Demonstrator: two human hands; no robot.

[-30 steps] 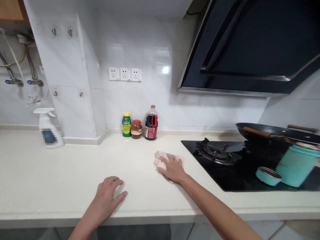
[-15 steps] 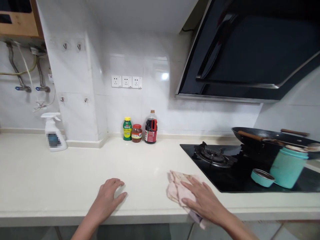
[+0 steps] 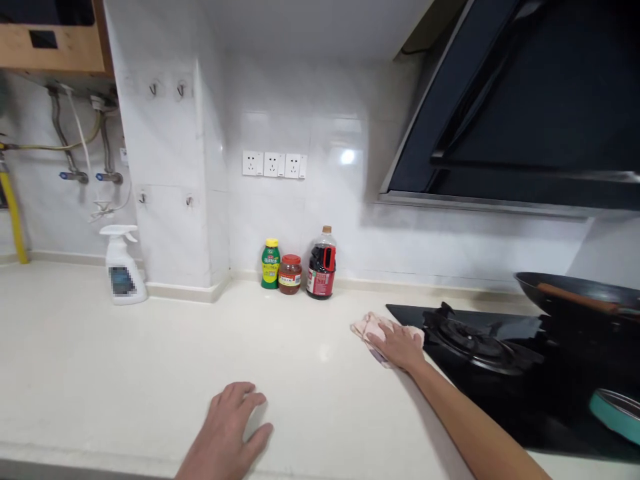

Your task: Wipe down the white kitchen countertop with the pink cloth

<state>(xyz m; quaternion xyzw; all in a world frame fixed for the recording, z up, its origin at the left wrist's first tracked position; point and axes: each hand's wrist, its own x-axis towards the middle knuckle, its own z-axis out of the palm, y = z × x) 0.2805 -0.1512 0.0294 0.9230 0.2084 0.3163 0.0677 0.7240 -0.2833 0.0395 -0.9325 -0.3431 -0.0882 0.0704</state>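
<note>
My right hand (image 3: 397,345) presses flat on a pink cloth (image 3: 367,327) lying on the white countertop (image 3: 150,360), right at the left edge of the black gas hob (image 3: 500,373). Part of the cloth is hidden under my palm. My left hand (image 3: 233,427) rests flat on the countertop near its front edge, fingers slightly apart, holding nothing.
Against the back wall stand a green bottle (image 3: 271,264), a red jar (image 3: 290,274) and a dark sauce bottle (image 3: 321,264). A white spray bottle (image 3: 121,265) stands at the left. A black wok (image 3: 575,300) sits on the hob, a teal lid (image 3: 617,413) at the right edge.
My right hand has slid the pink cloth from the counter's front edge back toward the wall beside the hob. The view has shifted left. My left hand stays put.
</note>
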